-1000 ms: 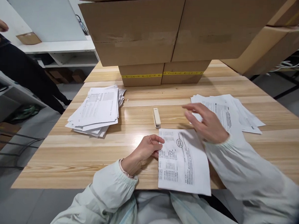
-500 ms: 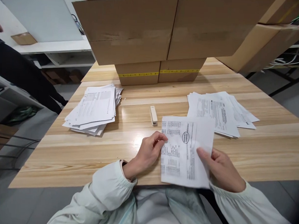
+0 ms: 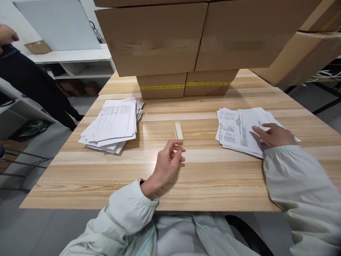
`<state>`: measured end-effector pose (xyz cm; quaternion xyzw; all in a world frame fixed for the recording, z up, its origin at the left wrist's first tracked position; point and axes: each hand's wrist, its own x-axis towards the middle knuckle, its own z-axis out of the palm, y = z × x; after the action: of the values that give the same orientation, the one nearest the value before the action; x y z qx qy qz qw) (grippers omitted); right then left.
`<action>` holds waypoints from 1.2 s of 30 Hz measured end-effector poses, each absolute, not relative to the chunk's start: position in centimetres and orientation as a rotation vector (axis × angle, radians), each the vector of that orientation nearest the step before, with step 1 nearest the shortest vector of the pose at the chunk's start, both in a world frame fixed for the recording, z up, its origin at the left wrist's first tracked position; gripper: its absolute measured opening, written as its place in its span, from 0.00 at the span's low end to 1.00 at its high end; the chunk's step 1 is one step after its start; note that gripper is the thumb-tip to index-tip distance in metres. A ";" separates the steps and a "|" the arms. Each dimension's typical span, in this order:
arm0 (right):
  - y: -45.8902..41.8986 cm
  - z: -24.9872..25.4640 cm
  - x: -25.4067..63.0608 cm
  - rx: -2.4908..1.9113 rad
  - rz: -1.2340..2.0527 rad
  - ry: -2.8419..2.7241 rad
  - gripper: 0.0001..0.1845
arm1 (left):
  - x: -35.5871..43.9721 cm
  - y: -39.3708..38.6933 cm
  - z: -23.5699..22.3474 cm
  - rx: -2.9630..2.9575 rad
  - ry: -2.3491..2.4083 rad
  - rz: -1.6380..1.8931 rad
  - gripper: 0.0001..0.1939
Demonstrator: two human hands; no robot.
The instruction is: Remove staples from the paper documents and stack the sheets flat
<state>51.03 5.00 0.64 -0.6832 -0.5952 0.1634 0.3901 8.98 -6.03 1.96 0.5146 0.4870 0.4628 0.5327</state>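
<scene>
1. The printed white paper sheet with an oval stamp (image 3: 237, 131), held up in both hands at 6 o'clock half a second ago, now lies face up on top of the loose stack of white printed papers (image 3: 282, 126) at 2 o'clock on the pale striped wooden tabletop (image 3: 213, 178).
2. That sheet is out of both hands, so judging by how things lie, this piece of paperwork is set down and the middle of the tabletop in front of the person is bare.
3. The right hand (image 3: 273, 135) has moved out to 2 o'clock and rests palm down on the stack, its fingers (image 3: 261, 128) spread flat and pressing on the top sheets rather than pinching anything.
4. The left hand (image 3: 167, 163) has let go and sits at 12 o'clock just ahead of the body, heel on the wood, fingers (image 3: 177, 144) loosely curled and holding nothing.
5. The small cream-white plastic stapler (image 3: 178, 130) lies just beyond the left fingertips, not touched.
6. A second fanned pile of white printed forms (image 3: 113, 125) sits at 10 o'clock, well apart from both hands.
7. Stacked brown cardboard boxes (image 3: 187, 39) stand at 12 o'clock at the far edge; another person's dark sleeve (image 3: 26, 82) shows at 9 o'clock.
</scene>
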 end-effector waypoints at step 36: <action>2.6 -0.6 6.4 -0.802 0.873 -1.588 0.12 | -12.6 -0.3 3.1 1.775 1.758 1.197 0.16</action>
<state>6.41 2.61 -0.57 -0.3384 -0.6702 0.3685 0.5482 -12.57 -0.34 3.05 0.6296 0.6239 0.4247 0.1847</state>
